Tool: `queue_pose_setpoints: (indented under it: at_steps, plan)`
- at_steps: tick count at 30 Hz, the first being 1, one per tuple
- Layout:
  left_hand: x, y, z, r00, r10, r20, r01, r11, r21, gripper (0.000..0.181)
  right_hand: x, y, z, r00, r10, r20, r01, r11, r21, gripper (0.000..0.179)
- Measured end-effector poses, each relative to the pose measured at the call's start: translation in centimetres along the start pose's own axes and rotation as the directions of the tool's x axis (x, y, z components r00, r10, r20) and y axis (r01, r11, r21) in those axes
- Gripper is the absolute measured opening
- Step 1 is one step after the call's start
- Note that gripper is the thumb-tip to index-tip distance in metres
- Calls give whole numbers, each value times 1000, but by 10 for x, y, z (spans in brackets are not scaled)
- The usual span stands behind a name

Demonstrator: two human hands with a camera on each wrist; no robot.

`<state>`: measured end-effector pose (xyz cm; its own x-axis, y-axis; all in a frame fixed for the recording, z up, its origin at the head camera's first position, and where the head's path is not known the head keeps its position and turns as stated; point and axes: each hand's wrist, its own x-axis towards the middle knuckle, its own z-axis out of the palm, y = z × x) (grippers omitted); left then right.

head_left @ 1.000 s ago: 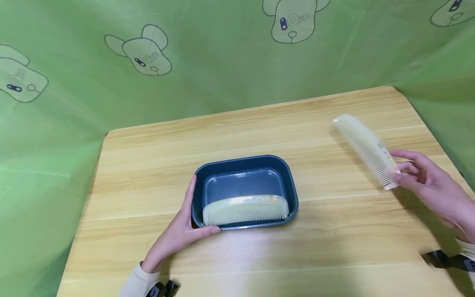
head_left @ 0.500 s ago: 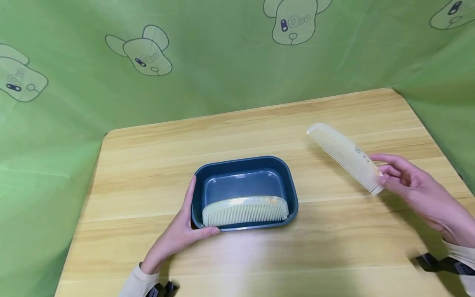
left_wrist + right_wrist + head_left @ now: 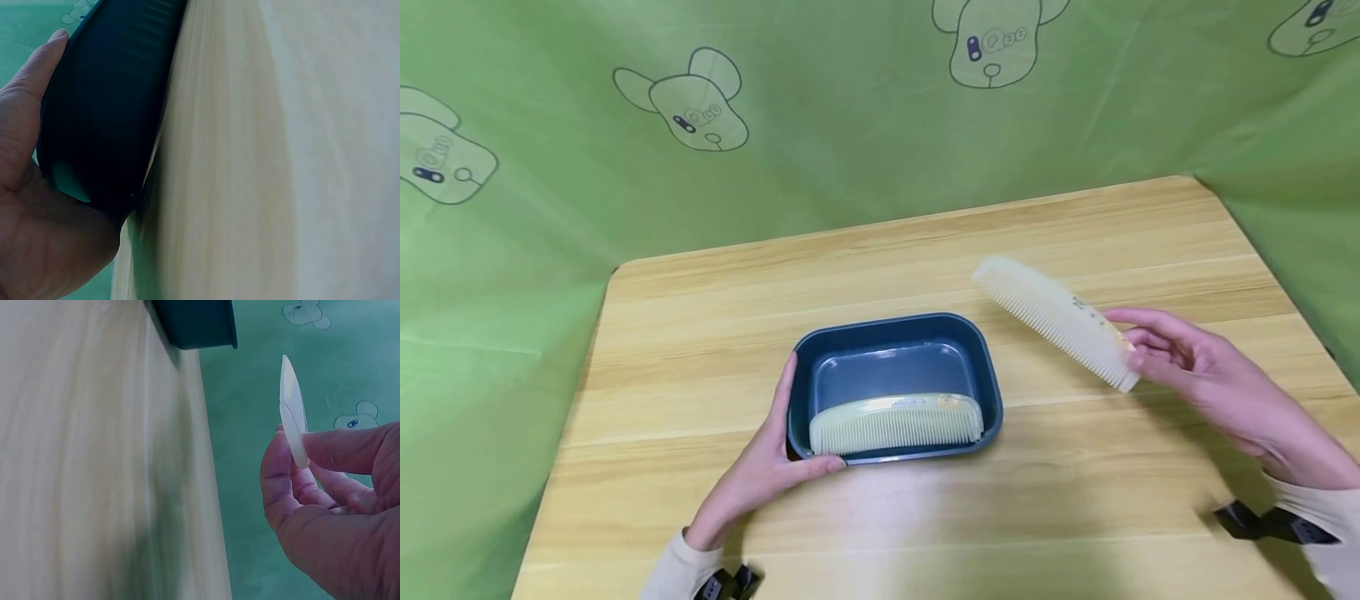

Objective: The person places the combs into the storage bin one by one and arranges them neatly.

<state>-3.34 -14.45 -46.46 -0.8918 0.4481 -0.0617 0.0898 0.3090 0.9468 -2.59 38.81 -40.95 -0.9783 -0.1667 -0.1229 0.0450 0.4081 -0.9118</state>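
Observation:
A dark blue rectangular plastic box [image 3: 887,331] stands on the table in the head view. My left hand [image 3: 766,467] holds its near left corner, thumb along the front wall and fingers along the left side. Inside, against the near wall, leans a pale cream comb [image 3: 895,427], teeth downward. A second pale comb [image 3: 1052,321] with a small printed pattern is raised off the table, right of the box. My right hand [image 3: 1213,379] pinches that comb's right end between thumb and fingers. From the right wrist, this comb [image 3: 291,412] shows edge-on.
The light wood table [image 3: 700,333] fills the lower view, its far edge meeting a green cloth [image 3: 850,150] printed with animal heads. More green cloth hangs at both sides. Dark straps with small black devices sit on both wrists.
My right hand has carried its comb leftward, closer to the box, and the comb has turned flatter. My left hand, the box and the comb inside have stayed put.

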Motion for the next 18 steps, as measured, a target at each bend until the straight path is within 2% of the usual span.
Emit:
queue_pose_setpoints:
  at_steps: [8,18]
  plan:
    - [0,1,1,1000,1,-1,-1,1000,1,142,8,-16,10,999,9,46,-9,1000,1,55]
    - [-1,4,1,1000,-15,-4,15,1000,24,142,17,-29,35,991,-61,118,52,996,78,50]
